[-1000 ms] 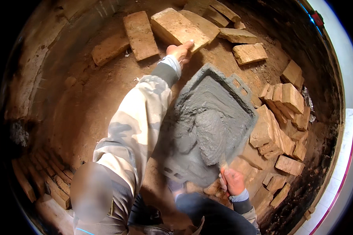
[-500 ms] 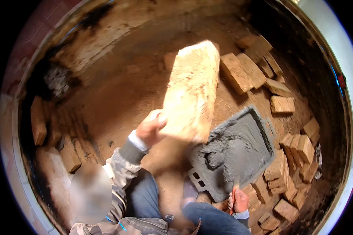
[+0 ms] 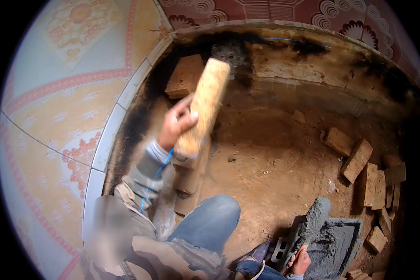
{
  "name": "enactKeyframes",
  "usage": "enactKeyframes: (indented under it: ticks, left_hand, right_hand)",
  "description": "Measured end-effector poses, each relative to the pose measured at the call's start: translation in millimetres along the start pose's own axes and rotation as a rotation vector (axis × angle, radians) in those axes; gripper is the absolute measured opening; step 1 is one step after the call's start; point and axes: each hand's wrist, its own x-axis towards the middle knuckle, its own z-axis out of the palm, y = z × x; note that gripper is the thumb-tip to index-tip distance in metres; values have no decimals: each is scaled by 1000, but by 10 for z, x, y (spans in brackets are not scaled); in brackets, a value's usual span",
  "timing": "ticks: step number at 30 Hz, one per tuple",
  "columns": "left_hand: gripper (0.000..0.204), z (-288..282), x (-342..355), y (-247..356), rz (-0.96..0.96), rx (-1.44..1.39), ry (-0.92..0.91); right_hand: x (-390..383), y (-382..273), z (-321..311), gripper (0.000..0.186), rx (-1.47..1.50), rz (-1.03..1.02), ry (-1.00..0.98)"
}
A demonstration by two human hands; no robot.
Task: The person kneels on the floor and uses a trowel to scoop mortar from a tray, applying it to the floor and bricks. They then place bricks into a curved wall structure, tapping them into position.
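Note:
My left hand [image 3: 175, 122] grips a tan brick [image 3: 207, 100] by its near part, fingers and thumb on its sides. It is raised above the bricks along the left wall. An upright-looking brick [image 3: 184, 77] stands beyond it by the blackened wall. At the lower right, my right hand [image 3: 301, 262] is closed round the orange handle of a trowel [image 3: 306, 244]. A heap of wet grey mortar [image 3: 317, 214] covers the trowel's blade. Just beside and below it lies a dark mortar tray [image 3: 358, 226] with grey mortar spread inside.
Loose bricks [image 3: 358, 161] lie in a cluster on the right of the dirt floor [image 3: 261, 172]. A row of bricks [image 3: 186, 179] runs along the left wall. Pale tiles [image 3: 93, 161] edge the pit, with patterned tiling [image 3: 70, 107] beyond. My bent knee [image 3: 214, 217] is near the middle.
The view has swung left. My left hand has carried the brick toward the left wall, turning its narrow side up. My right hand has raised the trowel with mortar on it.

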Motion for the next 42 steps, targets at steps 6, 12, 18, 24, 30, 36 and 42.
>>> enactKeyframes:
  ticks: [6, 12, 18, 24, 30, 36, 42]
  left_hand:
    - [80, -1016, 1127, 210, -116, 1155, 428]
    - [68, -744, 1670, 222, -454, 1403, 616]
    - [45, -1086, 1763, -151, -265, 1358, 507]
    - [48, -1249, 1671, -316, 22, 1427, 562]
    - [50, -1212, 1788, -184, -134, 1429, 616]
    - [53, -1254, 1794, -333, 83, 1476, 615]
    - [73, -996, 1511, -210, -161, 1615, 613]
  right_hand:
    - [227, -70, 186, 41, -89, -104, -157]
    - [151, -222, 272, 38, -109, -95, -122]
    - [185, -88, 217, 41, -150, -173, -147]
    - [142, -167, 344, 42, -151, -127, -132]
    - [234, -79, 324, 38, -179, -101, -131]
    - [210, -79, 341, 38, -145, -101, -155]
    - [159, -149, 395, 39, -97, -109, -152]
